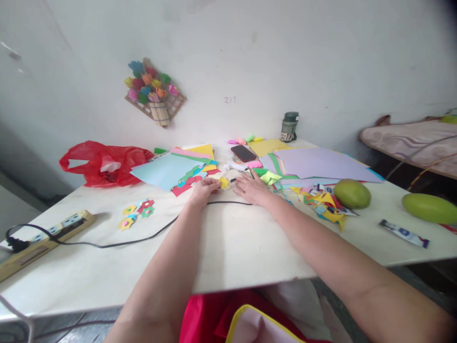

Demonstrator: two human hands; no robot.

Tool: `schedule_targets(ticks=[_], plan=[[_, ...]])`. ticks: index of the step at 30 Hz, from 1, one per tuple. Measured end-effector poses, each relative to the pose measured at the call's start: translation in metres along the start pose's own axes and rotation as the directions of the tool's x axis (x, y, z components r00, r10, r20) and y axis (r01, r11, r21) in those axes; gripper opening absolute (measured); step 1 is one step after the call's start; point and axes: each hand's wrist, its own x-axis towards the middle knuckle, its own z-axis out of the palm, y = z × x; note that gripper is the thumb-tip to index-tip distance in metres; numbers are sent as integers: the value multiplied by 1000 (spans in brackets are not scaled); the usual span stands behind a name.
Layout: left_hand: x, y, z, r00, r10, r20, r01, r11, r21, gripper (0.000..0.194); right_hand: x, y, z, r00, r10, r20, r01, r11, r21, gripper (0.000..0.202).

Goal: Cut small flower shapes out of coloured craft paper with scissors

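My left hand [204,190] pinches the edge of a small yellow paper flower [224,182] low over the middle of the table. To its right, my right hand [252,189] rests palm down with its fingers stretched out. A small dark-tipped thing [233,180] lies by those fingertips; its kind is hard to make out. A black cord [228,203] runs beneath both wrists. Behind the hands are a white object [234,166] of unclear kind and pink clay-like lumps [254,164]. Several finished paper flowers [145,208] lie together at the left.
Cut paper strips [193,178] and coloured sheets [167,170] lie behind my left hand, more sheets [314,162] at right. Around stand a red bag [107,164], power strip [53,238], phone [243,153], bottle [289,126], paper scraps [323,205], green fruit [352,194] and a tube [403,233].
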Motion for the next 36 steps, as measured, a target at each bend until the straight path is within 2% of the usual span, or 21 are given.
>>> schedule_targets(ticks=[5,15,19,22,29,32,36], plan=[[-5,8,6,997,-76,3,76,997,18,28,-1,-3,-1,999,33,-1,-33,999,21,43],[-5,9,4,997,-70,-35,71,997,34,34,0,-1,2,999,47,-20,-46,998,46,41],[-3,8,1,997,-31,-75,43,985,169,35,0,2,3,996,40,-82,-35,997,66,39],[-4,9,2,997,-6,-78,28,958,285,32,0,5,3,983,85,-164,-69,993,100,37],[-6,13,2,990,67,-127,16,826,563,23,2,22,9,926,213,-311,-165,971,172,29],[-5,13,1,990,72,-125,20,789,614,23,3,26,11,922,216,-321,-170,972,164,25],[-3,12,1,989,61,-132,45,735,677,22,1,22,6,934,227,-276,-193,970,147,26]])
